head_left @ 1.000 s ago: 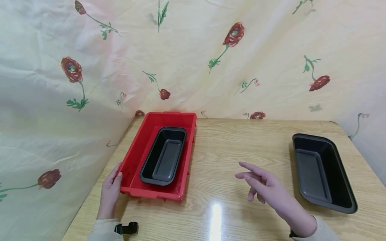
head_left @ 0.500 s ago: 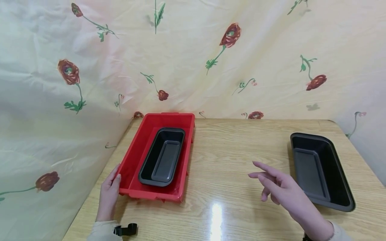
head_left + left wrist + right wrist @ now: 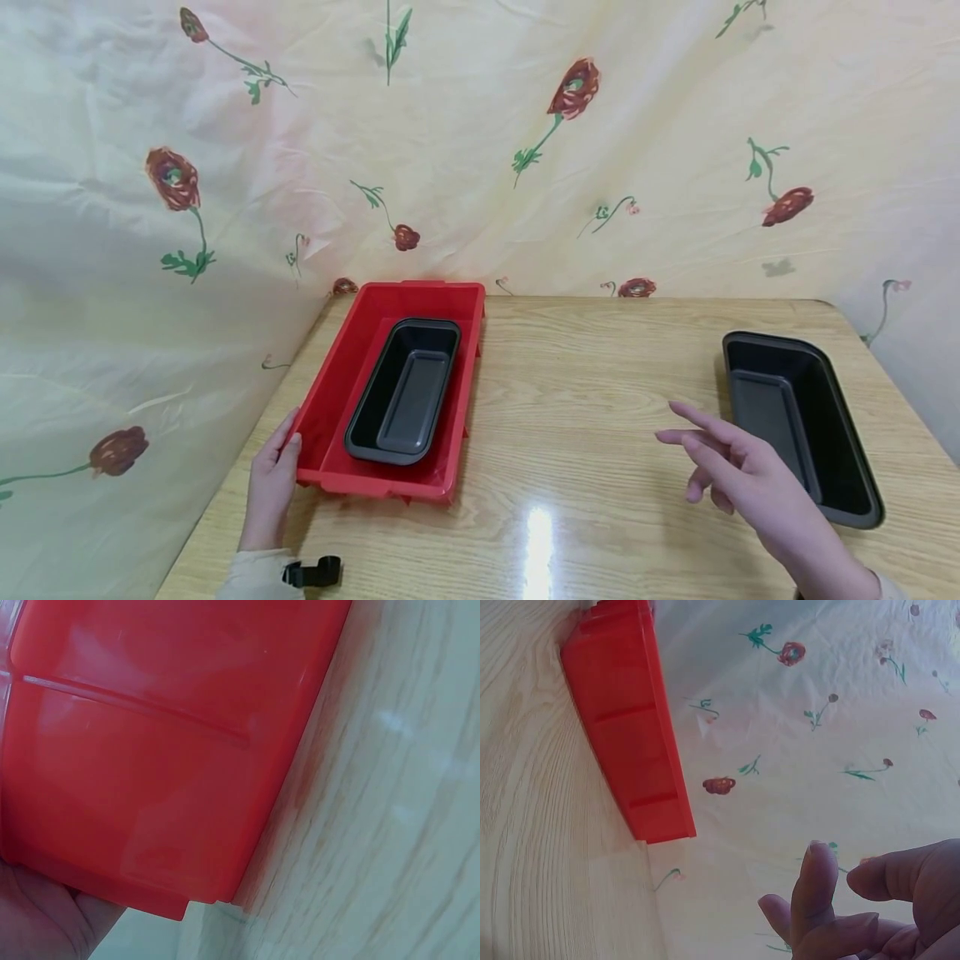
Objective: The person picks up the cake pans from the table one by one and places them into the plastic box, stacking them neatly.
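Note:
At the left of the head view, my left hand (image 3: 272,479) grips the near left corner of a red plastic tray (image 3: 321,417). The left wrist view has that hand at the lower left, under the tray's rim, with some fingers hidden. Inside the tray lies a dark loaf pan (image 3: 414,400), its hollow facing up. A second, larger-looking loaf pan (image 3: 772,417) stands on the right side of the table. My right hand (image 3: 750,475) hovers in front of that pan's left side, fingers loosely extended and holding nothing. It covers part of the pan in the head view.
The wooden table (image 3: 570,383) runs back to a hanging cloth (image 3: 465,150) printed with red flowers, which also covers the left side. A black strap end (image 3: 324,571) sticks out from the left wrist. Light glares off the front middle of the table.
My right hand has moved rightward from the table's middle toward the right-hand loaf pan, its fingers keeping much the same pose. The left hand and the red tray stay in place.

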Action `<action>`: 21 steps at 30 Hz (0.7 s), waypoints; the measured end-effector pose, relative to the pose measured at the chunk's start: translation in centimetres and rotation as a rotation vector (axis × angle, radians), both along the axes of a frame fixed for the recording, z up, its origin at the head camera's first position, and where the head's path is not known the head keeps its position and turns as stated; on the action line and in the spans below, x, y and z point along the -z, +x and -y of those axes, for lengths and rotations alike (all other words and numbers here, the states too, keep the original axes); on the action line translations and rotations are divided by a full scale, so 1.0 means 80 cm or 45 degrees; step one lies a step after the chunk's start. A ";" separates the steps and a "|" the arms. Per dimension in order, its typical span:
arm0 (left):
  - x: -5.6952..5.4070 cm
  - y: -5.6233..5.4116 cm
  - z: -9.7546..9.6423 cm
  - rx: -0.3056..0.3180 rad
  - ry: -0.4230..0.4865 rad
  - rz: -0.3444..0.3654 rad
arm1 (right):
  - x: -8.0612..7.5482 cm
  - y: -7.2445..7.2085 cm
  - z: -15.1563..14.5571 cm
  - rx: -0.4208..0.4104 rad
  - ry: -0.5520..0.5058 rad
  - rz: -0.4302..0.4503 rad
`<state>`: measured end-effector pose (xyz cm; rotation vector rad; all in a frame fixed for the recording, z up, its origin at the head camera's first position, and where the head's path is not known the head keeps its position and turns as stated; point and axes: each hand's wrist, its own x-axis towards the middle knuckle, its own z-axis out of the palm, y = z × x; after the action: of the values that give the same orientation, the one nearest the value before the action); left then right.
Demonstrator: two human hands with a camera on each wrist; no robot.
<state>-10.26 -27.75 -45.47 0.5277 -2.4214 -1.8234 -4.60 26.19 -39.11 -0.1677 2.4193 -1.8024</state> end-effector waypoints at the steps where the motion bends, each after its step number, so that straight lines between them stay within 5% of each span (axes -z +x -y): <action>1: 0.000 0.000 0.000 0.000 0.001 0.000 | 0.000 0.001 -0.002 0.012 0.006 0.006; 21: 0.000 0.000 0.000 0.003 0.008 -0.026 | 0.007 0.018 -0.041 0.117 0.069 0.129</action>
<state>-10.25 -27.72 -45.47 0.5044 -2.4050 -1.8292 -3.19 29.46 -39.70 0.0390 2.4390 -1.7337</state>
